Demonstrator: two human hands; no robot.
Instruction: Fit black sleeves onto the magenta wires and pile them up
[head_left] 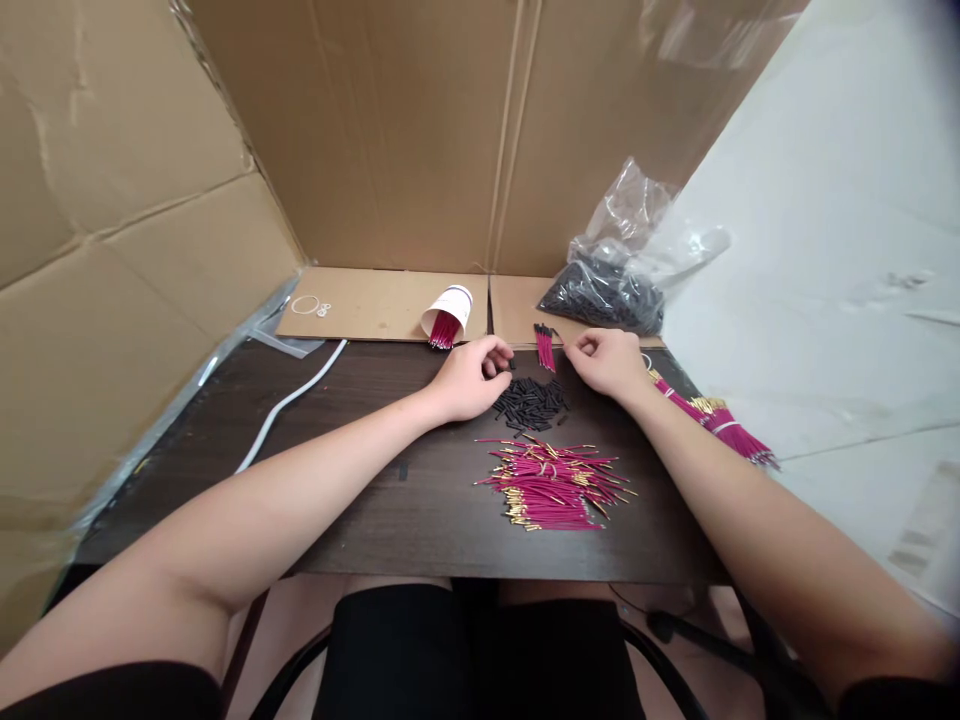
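My left hand (474, 380) is curled at the left edge of a pile of short black sleeves (531, 404), with one small black sleeve (512, 365) at its pinched fingertips. Across from it, my right hand (607, 361) pinches a thin piece with a black end (556, 333); the rest of that piece is hidden. Just left of those fingertips lies a small row of red wires with black ends (544, 347). Nearer to me, a loose heap of red wires with gold tips (555, 485) is spread out, part of it under a pale band.
A white paper cup (459, 297) lies on its side with red wires in it. Behind my right hand sits a clear bag of black sleeves (607, 295). Banded red wire bundles (731, 428) lie at the right edge. A white cable (289, 402) crosses the dark table (360, 500); cardboard walls stand behind.
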